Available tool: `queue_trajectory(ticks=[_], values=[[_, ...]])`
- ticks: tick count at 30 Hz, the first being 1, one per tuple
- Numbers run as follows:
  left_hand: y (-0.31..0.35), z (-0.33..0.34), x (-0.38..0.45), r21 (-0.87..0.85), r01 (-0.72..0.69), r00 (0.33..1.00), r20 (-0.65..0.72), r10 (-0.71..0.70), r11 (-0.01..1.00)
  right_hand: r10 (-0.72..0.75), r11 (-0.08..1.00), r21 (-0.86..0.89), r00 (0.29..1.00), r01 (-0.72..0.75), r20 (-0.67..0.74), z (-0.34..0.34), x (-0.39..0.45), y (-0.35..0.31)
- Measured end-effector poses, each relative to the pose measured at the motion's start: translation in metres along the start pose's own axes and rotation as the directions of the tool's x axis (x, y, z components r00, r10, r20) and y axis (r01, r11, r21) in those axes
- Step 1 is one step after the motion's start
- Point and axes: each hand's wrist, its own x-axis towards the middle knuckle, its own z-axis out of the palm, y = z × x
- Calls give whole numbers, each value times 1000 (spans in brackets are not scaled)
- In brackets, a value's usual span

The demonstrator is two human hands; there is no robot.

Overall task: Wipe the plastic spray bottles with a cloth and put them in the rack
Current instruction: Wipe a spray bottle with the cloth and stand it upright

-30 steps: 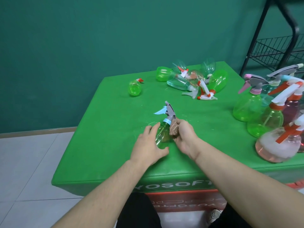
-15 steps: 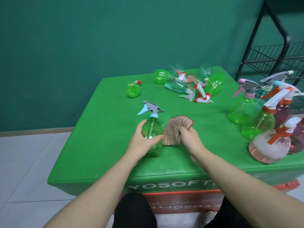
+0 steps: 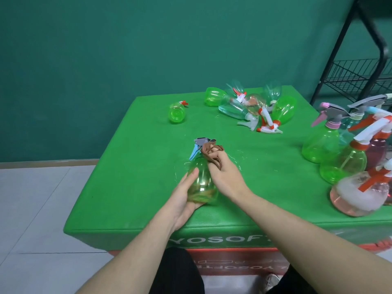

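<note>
We hold a green bottle (image 3: 201,183) between both hands near the front edge of the table (image 3: 131,187). Our left hand (image 3: 182,200) cups the bottle's round body from the left and below, fingers curled loosely round it, the thumb lying up along its side. Our right hand (image 3: 224,177) sits on the other side of the bottle, its grip closed round a bunched brown cloth (image 3: 212,154) that it presses against the bottle's neck. Just beyond that grip the bottle's grey spray head (image 3: 201,141) and blue trigger (image 3: 194,152) stick out, pointing away from us and slightly left; the bottle leans away from us, and we cannot tell whether its base touches the table.

Farther off from the grip, toward the back of the table, a small green bottle (image 3: 177,112) lies on its side by itself. To the right of it, a heap of bottles (image 3: 254,107), green, clear and pinkish with red and white triggers, lies tumbled together. Well to the right of our right hand, a group of upright bottles (image 3: 343,158) stands at the table's right edge, green ones in front of darker ones, with a pink bottle (image 3: 358,196) nearest us. Beyond that group, a black wire rack (image 3: 360,73) stands against the green wall (image 3: 127,49).
</note>
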Motion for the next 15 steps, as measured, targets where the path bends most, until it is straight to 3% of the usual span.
queue_trajectory(ticks=[5, 10, 15], values=[[-8, -7, 2, -28, -3, 1000, 24, 4, 1000, -63, 994, -89, 998, 62, -18, 10, 8, -3], [-13, -14, 5, -68, -16, 1000, 25, 18, 998, -89, 974, -199, 990, 110, 112, 22, 9, -5], [-16, -18, 6, -93, -15, 1000, 2, 15, 996, -184, 956, -205, 975, 207, 128, 28, 6, 0]])
